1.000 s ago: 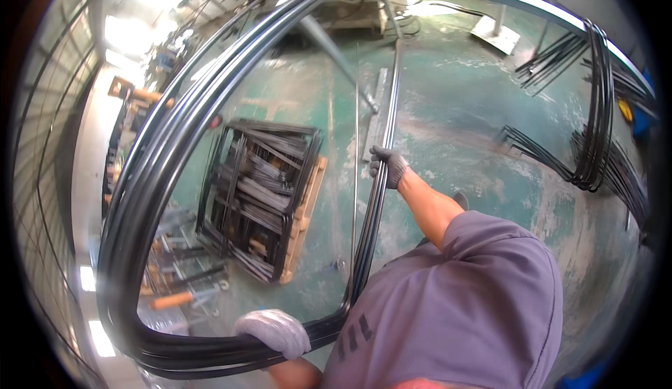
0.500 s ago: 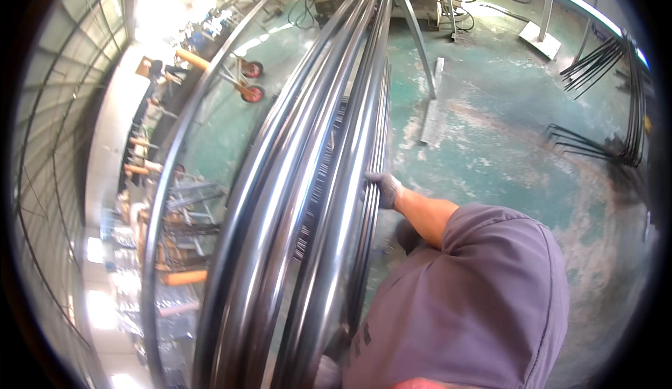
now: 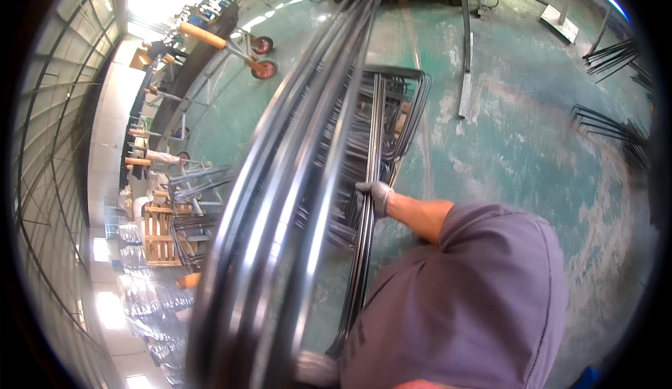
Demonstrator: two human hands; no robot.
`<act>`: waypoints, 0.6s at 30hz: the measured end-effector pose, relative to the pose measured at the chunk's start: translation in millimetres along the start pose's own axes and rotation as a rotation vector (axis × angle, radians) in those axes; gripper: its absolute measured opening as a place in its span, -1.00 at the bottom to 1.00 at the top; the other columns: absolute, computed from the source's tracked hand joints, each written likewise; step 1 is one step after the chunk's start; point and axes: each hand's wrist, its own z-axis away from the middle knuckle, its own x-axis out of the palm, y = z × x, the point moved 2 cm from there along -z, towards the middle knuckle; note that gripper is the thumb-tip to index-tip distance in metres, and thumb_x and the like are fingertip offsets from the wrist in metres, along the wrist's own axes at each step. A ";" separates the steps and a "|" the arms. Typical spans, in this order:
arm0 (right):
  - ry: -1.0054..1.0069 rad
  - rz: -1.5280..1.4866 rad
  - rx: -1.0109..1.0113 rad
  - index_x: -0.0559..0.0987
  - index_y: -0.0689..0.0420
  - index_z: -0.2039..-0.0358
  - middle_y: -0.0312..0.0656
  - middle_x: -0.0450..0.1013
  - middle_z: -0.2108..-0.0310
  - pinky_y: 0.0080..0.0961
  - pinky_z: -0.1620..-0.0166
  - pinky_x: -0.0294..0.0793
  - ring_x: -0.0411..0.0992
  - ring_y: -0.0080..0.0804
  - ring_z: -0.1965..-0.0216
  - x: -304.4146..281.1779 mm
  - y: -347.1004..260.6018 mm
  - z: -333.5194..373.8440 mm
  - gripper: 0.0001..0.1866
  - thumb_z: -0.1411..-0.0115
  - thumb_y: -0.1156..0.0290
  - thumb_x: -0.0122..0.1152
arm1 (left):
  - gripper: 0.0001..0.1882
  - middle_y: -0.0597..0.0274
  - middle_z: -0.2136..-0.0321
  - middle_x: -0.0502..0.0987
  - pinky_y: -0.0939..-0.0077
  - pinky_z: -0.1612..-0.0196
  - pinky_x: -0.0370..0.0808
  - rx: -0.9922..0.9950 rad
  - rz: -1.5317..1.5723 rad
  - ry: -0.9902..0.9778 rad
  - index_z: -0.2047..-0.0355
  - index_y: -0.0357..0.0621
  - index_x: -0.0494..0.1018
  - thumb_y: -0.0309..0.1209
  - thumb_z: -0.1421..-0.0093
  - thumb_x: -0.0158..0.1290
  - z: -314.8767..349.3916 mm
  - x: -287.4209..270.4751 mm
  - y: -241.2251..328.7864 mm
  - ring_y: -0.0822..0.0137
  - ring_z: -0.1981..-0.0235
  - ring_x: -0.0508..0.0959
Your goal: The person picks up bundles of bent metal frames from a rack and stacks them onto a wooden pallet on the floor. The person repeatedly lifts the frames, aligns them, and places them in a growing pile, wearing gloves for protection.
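Bent tubes (image 3: 283, 207), one bundle: now overlapping the floor stack (image 3: 358, 137); right hand (image 3: 376, 198), fingers clamped on tubes; left hand (image 3: 316, 369), blurred, fingers: cannot tell.

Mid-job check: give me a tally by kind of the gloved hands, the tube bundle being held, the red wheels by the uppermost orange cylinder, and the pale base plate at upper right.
Gloved hands: 2 (right hand, left hand)
Tube bundle: 1 (single tubes too blurred to count)
Red wheels: 2
Pale base plate: 1
Total: 6
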 end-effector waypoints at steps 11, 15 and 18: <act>0.419 -0.007 -0.226 0.55 0.05 0.47 -0.22 0.45 0.65 -0.14 0.57 0.57 0.45 -0.24 0.70 6.2 82.8 -44.4 -0.73 -0.37 0.31 0.39 | -0.41 -0.16 0.30 0.56 -0.04 0.27 0.59 -0.163 -0.021 0.074 -0.15 -0.36 0.35 -0.04 -0.43 0.10 58.6 -259.0 27.8 -0.04 0.39 0.59; 0.751 0.122 -0.346 0.51 0.00 0.52 -0.29 0.41 0.66 -0.26 0.61 0.37 0.38 -0.33 0.71 -10.5 82.8 -65.4 -0.67 -0.35 0.24 0.40 | -0.33 -0.05 -0.06 0.53 -0.06 -0.27 0.43 -0.392 -0.050 0.565 -0.21 -0.29 0.44 0.10 -0.42 0.08 91.9 -362.2 -3.4 0.01 -0.08 0.55; 0.858 0.191 -0.385 0.49 -0.01 0.53 -0.28 0.39 0.66 -0.27 0.60 0.36 0.35 -0.32 0.71 -20.3 78.6 -99.6 -0.66 -0.34 0.24 0.41 | -0.28 -0.05 -0.05 0.53 -0.07 -0.26 0.46 -0.246 -0.113 0.646 -0.32 -0.28 0.36 0.07 -0.43 0.14 85.7 -376.4 -38.4 -0.01 -0.07 0.56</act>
